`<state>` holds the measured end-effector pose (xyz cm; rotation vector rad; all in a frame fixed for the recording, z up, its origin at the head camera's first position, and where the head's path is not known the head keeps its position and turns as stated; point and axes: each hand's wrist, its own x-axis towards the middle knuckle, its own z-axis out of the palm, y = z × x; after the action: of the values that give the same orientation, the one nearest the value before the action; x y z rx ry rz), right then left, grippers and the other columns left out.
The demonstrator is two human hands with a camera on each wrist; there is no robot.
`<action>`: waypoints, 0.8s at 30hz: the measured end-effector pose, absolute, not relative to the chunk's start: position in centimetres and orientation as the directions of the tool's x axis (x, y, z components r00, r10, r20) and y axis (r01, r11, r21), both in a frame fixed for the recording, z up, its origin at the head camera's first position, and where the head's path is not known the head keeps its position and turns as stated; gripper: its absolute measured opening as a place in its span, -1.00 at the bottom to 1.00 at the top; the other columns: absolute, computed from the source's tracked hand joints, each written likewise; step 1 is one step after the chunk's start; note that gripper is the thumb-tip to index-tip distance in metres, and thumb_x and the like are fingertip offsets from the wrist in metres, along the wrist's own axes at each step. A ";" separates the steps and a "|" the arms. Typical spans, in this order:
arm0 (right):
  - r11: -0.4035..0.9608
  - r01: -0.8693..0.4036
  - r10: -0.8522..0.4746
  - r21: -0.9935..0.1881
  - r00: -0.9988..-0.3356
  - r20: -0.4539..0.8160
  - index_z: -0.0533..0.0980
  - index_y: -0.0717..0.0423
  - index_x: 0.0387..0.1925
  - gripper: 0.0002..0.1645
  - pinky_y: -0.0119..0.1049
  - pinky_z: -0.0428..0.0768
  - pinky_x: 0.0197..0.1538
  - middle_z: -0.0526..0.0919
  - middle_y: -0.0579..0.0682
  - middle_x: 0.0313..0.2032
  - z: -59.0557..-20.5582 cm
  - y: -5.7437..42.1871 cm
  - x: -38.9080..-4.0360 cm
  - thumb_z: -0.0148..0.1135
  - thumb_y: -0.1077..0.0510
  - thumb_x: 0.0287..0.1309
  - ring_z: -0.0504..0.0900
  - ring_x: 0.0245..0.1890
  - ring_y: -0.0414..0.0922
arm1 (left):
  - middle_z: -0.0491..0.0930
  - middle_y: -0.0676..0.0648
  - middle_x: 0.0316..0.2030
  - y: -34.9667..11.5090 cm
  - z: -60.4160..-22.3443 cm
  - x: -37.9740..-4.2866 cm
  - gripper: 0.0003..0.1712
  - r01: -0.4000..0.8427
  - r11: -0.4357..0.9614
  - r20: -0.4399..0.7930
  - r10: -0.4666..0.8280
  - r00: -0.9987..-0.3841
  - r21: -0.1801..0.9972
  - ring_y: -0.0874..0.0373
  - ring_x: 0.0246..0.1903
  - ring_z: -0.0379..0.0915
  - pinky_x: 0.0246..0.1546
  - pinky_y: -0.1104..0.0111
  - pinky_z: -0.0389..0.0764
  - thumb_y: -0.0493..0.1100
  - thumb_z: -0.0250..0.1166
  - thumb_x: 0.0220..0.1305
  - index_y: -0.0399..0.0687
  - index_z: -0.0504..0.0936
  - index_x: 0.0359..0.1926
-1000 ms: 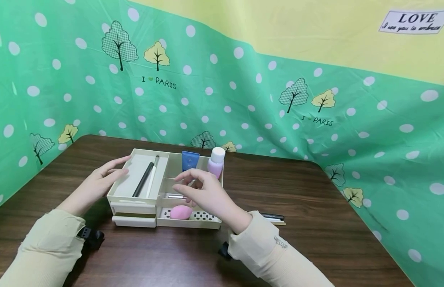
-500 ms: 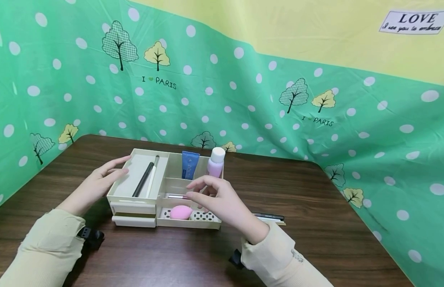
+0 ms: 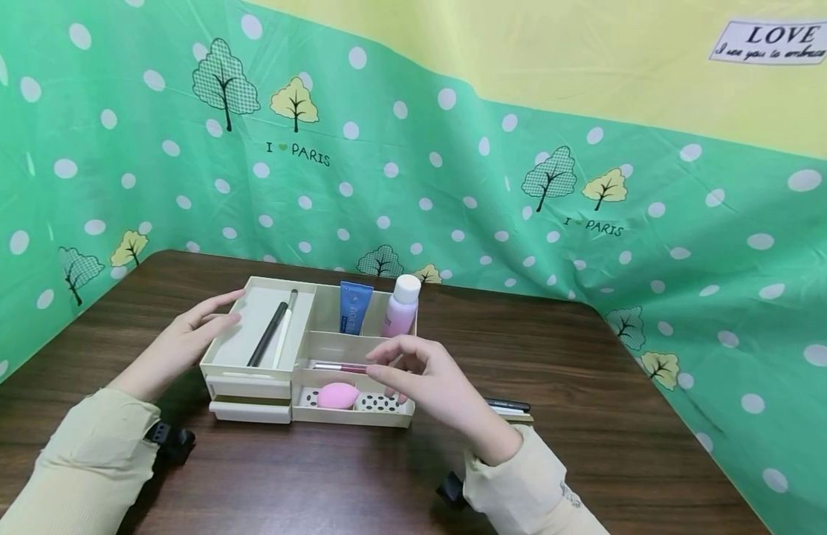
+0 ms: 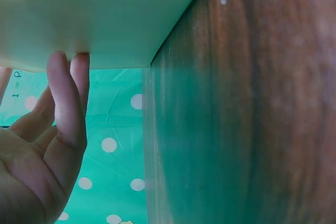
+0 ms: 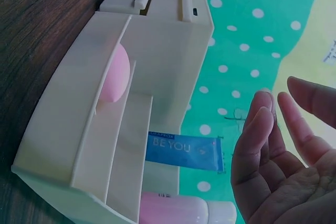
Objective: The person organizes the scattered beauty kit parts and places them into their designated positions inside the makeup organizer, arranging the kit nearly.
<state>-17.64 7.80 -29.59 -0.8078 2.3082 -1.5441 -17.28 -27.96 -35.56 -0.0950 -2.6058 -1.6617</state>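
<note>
- While the left grip (image 3: 192,331) rested its outstretched fingers against the side of the cream organizer (image 3: 353,417), the right grip (image 3: 429,375) hung by the other side, holding nothing, thumb and loosely bent fingers apart.
- Beyond the right grip, a blue tube (image 5: 184,151) stood reading "BE YOU", with a smaller line ending in "APROX".
- Just beyond the right grip, a white-capped pink bottle (image 3: 400,316) bore print too small to read.
- Left of the right grip, a dark red stick (image 3: 349,368) lay in the middle compartment, a pink sponge (image 3: 337,396) in the front one.
- Right of the left grip, a black pen (image 3: 267,334) and a pale stick (image 3: 282,339) lay in the long compartment.
- Right of the right grip, slender pens (image 3: 510,406) with blurred lettering lay on the worktop (image 3: 627,446).
- Well beyond both grips, the green cloth (image 3: 446,186) read "I" and "PARIS" around a heart; a white label (image 3: 774,42) read "LOVE".
</note>
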 end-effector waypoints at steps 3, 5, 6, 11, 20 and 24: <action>0.277 -0.303 -0.567 -0.912 -0.818 0.099 0.64 0.10 -0.08 -0.77 -0.37 0.54 -0.42 0.61 -0.03 -0.39 -29.7 8.1 -17.7 0.32 0.12 0.25 0.54 -0.51 -0.18 | 0.34 -0.32 0.29 -28.0 -35.6 -17.3 -0.27 0.078 0.432 0.075 0.024 -0.997 0.899 0.45 -0.11 0.46 -0.15 0.48 0.55 0.18 0.00 0.52 0.09 0.07 0.56; 0.266 -0.304 -0.567 -0.915 -0.817 0.106 0.63 0.09 -0.07 -0.76 -0.37 0.53 -0.44 0.59 -0.04 -0.43 -29.7 8.3 -17.8 0.31 0.12 0.26 0.55 -0.51 -0.18 | 0.33 -0.31 0.31 -28.0 -35.6 -17.3 -0.27 0.078 0.439 0.076 0.023 -0.997 0.895 0.47 -0.09 0.44 -0.14 0.50 0.53 0.18 0.00 0.51 0.10 0.07 0.56; 0.258 -0.304 -0.567 -0.917 -0.816 0.111 0.63 0.09 -0.07 -0.76 -0.37 0.53 -0.44 0.59 -0.04 -0.45 -29.7 8.4 -17.8 0.30 0.13 0.26 0.54 -0.51 -0.17 | 0.32 -0.31 0.32 -28.0 -35.7 -17.3 -0.28 0.079 0.443 0.077 0.023 -0.997 0.893 0.48 -0.08 0.43 -0.14 0.51 0.52 0.18 0.00 0.51 0.11 0.08 0.56; 0.233 -0.300 -0.558 -0.925 -0.820 0.126 0.62 0.12 -0.05 -0.76 -0.37 0.49 -0.52 0.57 -0.03 -0.49 -29.6 9.1 -18.0 0.27 0.14 0.28 0.53 -0.55 -0.15 | 0.33 -0.31 0.31 -28.0 -35.7 -17.3 -0.27 0.079 0.434 0.075 0.026 -0.997 0.898 0.47 -0.09 0.44 -0.14 0.50 0.53 0.17 0.01 0.51 0.10 0.07 0.56; 0.215 -0.242 -0.520 -0.946 -0.849 0.099 0.59 0.16 -0.01 -0.72 -0.32 0.60 -0.42 0.60 -0.05 -0.45 -29.4 10.4 -18.3 0.28 0.15 0.28 0.54 -0.55 -0.20 | 0.43 -0.32 0.20 -28.1 -35.8 -17.5 -0.29 0.090 0.424 0.087 0.027 -0.996 0.901 0.39 -0.16 0.54 -0.18 0.43 0.59 0.14 0.01 0.52 0.08 0.08 0.56; 0.220 -0.215 -0.496 -0.952 -0.865 0.081 0.59 0.17 0.00 -0.71 -0.34 0.59 -0.43 0.59 -0.05 -0.49 -29.1 11.1 -18.7 0.29 0.16 0.27 0.55 -0.54 -0.20 | 0.41 -0.32 0.22 -28.1 -35.7 -17.4 -0.29 0.087 0.428 0.084 0.026 -0.996 0.900 0.40 -0.14 0.53 -0.17 0.44 0.58 0.15 0.01 0.52 0.09 0.08 0.56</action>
<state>-18.68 11.12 -29.13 -0.6724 2.2535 -1.6953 -17.40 -28.13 -35.69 -0.1034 -2.6058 -1.6468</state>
